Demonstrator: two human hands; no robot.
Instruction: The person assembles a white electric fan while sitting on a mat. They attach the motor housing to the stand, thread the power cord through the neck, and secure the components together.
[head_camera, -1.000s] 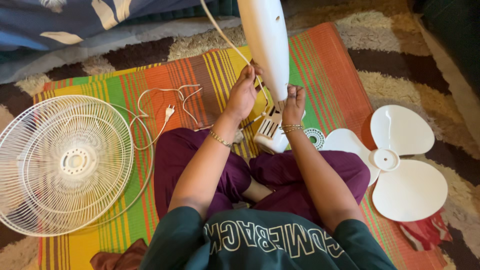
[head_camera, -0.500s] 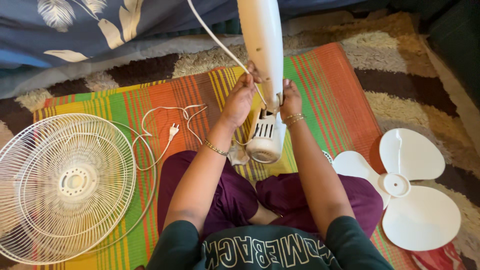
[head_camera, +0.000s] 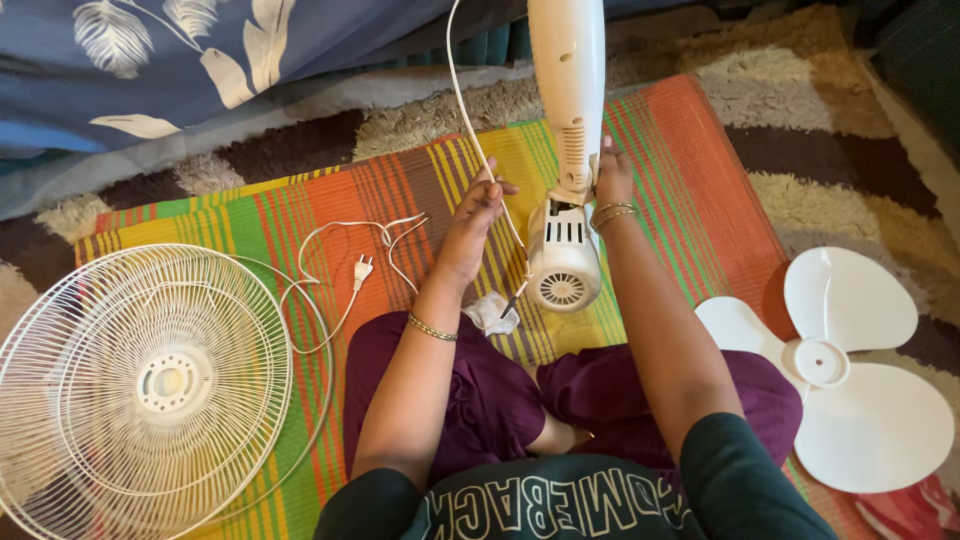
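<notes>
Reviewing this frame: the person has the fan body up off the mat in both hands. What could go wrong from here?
1. The fan body is gripped only near its neck by the right hand, so the motor housing might swing or slip.
2. The white cord runs through the left hand and could snag or tug.
3. The fan blade and wire grille lie close beside the legs and could be knocked.

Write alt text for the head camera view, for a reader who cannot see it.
A seated person's right hand grips a white fan body held over a striped mat, while the left hand pinches its white cord. A wire fan guard lies to the left, a white fan blade to the right.
</notes>
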